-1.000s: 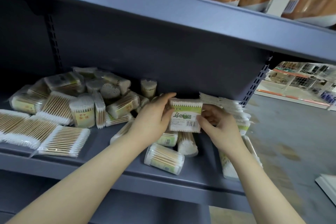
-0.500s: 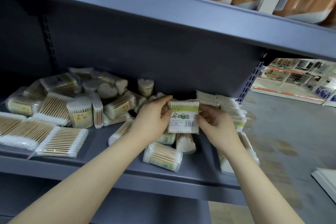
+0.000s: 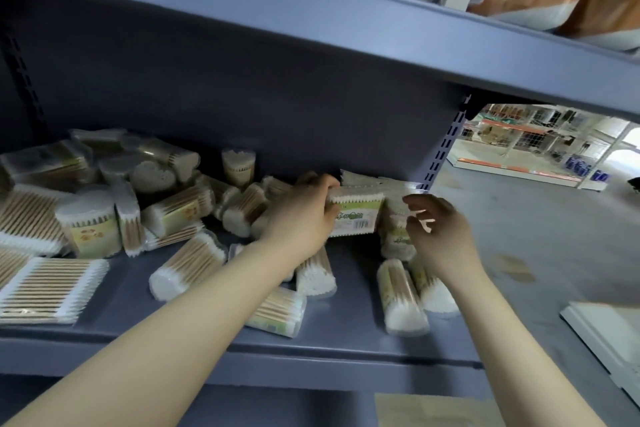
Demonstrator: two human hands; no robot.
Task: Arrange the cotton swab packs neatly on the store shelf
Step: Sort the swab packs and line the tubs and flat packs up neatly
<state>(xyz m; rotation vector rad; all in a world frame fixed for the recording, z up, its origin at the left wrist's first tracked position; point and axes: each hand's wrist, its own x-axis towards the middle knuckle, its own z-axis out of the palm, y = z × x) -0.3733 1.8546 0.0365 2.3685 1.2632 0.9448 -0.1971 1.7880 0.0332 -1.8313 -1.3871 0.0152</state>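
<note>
One flat cotton swab pack [image 3: 356, 215] sits in your left hand [image 3: 304, 215], held upright at the back right of the grey shelf [image 3: 346, 340]: white swab tips along its top edge, a green and white label with a barcode facing you. Your thumb reaches over the top corner and your fingers curl behind, gripping it. The pack stands against a row of similar flat packs [image 3: 374, 182] by the rear wall. Your right hand [image 3: 440, 236] hovers just beside it, fingers loosely spread and blurred, holding nothing. Your forearms reach in from below. Cylindrical swab tubs [image 3: 401, 298] lie scattered around, and loose flat bundles [image 3: 48, 288] sit at far left.
</note>
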